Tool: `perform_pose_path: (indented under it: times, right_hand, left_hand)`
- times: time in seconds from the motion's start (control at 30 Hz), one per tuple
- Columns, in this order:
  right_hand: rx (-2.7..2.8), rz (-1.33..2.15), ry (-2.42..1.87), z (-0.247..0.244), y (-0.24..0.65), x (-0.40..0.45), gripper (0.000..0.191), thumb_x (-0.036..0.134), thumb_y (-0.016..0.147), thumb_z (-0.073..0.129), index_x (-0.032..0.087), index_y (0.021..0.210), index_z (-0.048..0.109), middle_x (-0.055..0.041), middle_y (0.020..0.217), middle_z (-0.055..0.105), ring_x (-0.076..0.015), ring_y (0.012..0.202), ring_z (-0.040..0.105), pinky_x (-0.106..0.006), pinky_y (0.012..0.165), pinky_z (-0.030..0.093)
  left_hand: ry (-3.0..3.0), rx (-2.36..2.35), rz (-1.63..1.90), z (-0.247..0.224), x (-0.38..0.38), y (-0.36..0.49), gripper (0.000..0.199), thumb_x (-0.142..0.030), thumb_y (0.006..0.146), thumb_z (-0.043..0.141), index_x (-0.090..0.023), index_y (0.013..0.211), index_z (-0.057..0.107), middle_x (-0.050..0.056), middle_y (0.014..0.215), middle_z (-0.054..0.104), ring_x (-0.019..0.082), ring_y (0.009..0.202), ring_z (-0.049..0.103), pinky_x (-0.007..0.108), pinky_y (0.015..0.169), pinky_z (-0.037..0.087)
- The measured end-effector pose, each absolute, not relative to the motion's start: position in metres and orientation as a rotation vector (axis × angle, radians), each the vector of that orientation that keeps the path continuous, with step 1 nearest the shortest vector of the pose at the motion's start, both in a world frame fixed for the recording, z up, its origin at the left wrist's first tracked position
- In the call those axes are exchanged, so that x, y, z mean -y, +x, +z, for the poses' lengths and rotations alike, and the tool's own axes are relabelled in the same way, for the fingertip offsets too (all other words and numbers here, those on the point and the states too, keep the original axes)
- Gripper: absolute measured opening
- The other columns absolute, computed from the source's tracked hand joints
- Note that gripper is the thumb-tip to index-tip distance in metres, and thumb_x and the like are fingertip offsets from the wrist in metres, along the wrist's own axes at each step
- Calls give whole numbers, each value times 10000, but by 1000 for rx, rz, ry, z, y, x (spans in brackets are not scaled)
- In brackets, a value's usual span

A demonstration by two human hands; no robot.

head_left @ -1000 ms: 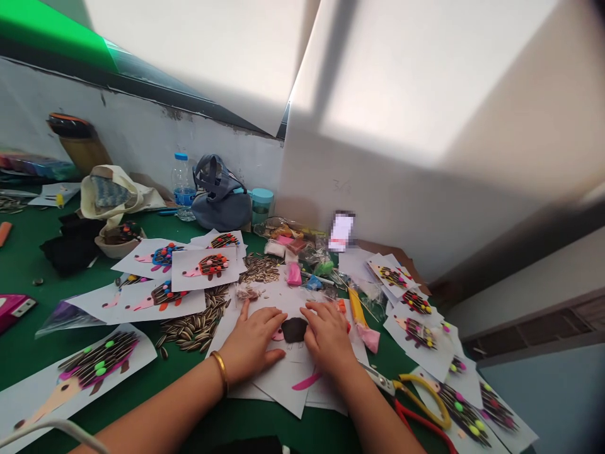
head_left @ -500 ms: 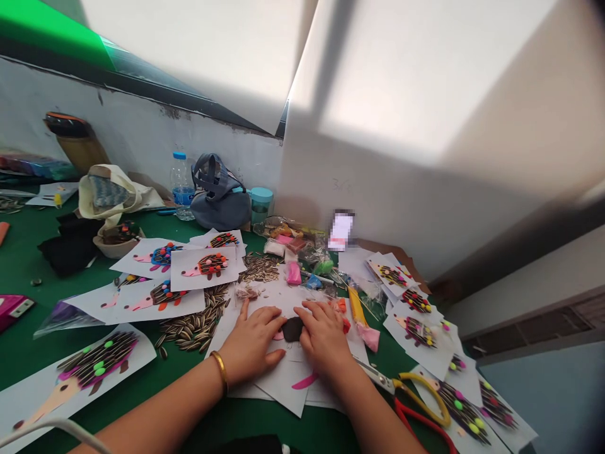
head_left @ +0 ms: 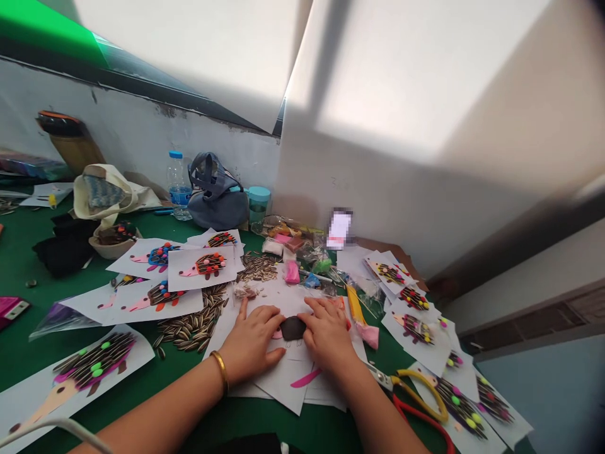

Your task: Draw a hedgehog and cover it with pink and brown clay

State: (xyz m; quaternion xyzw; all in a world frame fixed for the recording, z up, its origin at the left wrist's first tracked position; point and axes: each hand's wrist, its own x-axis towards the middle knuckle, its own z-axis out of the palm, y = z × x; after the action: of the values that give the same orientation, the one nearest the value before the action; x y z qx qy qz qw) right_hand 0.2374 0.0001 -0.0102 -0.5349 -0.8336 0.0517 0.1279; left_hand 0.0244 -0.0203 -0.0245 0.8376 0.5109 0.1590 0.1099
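A flattened dark, black-looking piece of modelling clay [head_left: 293, 328] lies on white paper [head_left: 283, 381] between my hands. Pink clay shows at its left edge, and pencil lines below it. My left hand [head_left: 251, 337] rests open on the paper, fingers spread, the fingertips close to the pink and dark clay. With its fingers stretched out, my right hand [head_left: 327, 334] touches the dark clay's right edge and grips nothing. A magenta strip [head_left: 305, 379] lies lower on the paper, close to my right wrist.
Sunflower seeds [head_left: 195, 323] are heaped left of the paper. Hedgehog pictures [head_left: 203, 267] are stacked on both sides. Scissors [head_left: 394, 382] lie beside my right forearm. Bagged coloured clay [head_left: 292, 272], a phone [head_left: 339, 228], a water bottle [head_left: 179, 189] and a blue bag [head_left: 220, 205] are farther back.
My right hand has shifted slightly right, uncovering more of the dark clay, which looks a little wider. My left hand stays in nearly the same place.
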Motion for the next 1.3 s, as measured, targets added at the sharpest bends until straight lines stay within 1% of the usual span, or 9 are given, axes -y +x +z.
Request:
perform_pose_path:
  times: [0.13,0.27,0.47,0.6,0.73,0.87,1.03,1.17,1.3]
  right_hand:
    - [2419,116,-1570,-10,240,1,405,221,838,536,333,1210,649,5,1453,493,-275,1311,385,-495,1085,211]
    - [2465,110,-1574,-9,244,3,362,223,823,550,343,1136,688,13,1463,485,-278,1339,369,-502,1075,216]
    - [2441,74,-1604,-9,250,4,400,211,827,530,361,1172,668,22,1468,481,-268,1348,370,-490,1048,254]
    - [2449,77,-1578,-9,252,4,388,192,809,537,348,1128,692,14,1440,515,-270,1331,392,-492,1042,261]
    - [2394,46,-1510,-9,249,9,426,167,801,527,322,1169,673,2,1418,536,-263,1314,403,-473,1050,264]
    - [2517,129,-1330,-10,242,21,438,187,785,560,359,1176,658,26,1459,487,-267,1327,380,-473,1052,258]
    - [2586,213,-1296,-11,232,29,476,233,802,588,355,1263,602,11,1497,438,-271,1348,348,-472,1061,254]
    - [2611,221,-1287,-11,230,28,465,223,797,582,350,1244,608,16,1504,426,-273,1344,351,-475,1037,281]
    - [2523,181,-1277,-12,231,27,475,173,778,565,337,1219,625,25,1483,453,-254,1340,355,-443,1060,277]
  left_hand:
    - [2458,-1494,459,-24,20,24,538,-433,771,663,-263,1270,554,78,1323,570,298,1274,469,597,1166,-33]
    - [2449,-1496,448,-24,19,24,537,-439,773,662,-265,1270,556,84,1330,569,299,1280,463,594,1164,-45]
    - [2448,-1489,451,-24,20,24,539,-428,773,665,-262,1272,551,81,1335,567,293,1285,464,595,1166,-38]
    - [2450,-1496,458,-23,20,25,529,-413,776,662,-257,1269,551,81,1332,568,288,1278,472,602,1165,-36]
    - [2447,-1490,453,-24,20,24,543,-419,776,665,-265,1283,543,80,1339,564,295,1284,467,613,1163,-14]
    - [2445,-1482,458,-25,20,23,543,-415,784,659,-265,1293,541,84,1342,564,293,1290,462,611,1164,-13]
    - [2460,-1486,482,-26,20,23,531,-408,788,652,-251,1285,551,92,1341,567,291,1278,474,607,1166,-18]
    - [2469,-1480,489,-27,20,23,527,-406,788,652,-251,1282,551,92,1341,566,293,1275,477,612,1163,-19]
    - [2457,-1478,482,-26,20,23,524,-407,784,662,-252,1273,556,96,1342,564,296,1276,478,612,1162,-25]
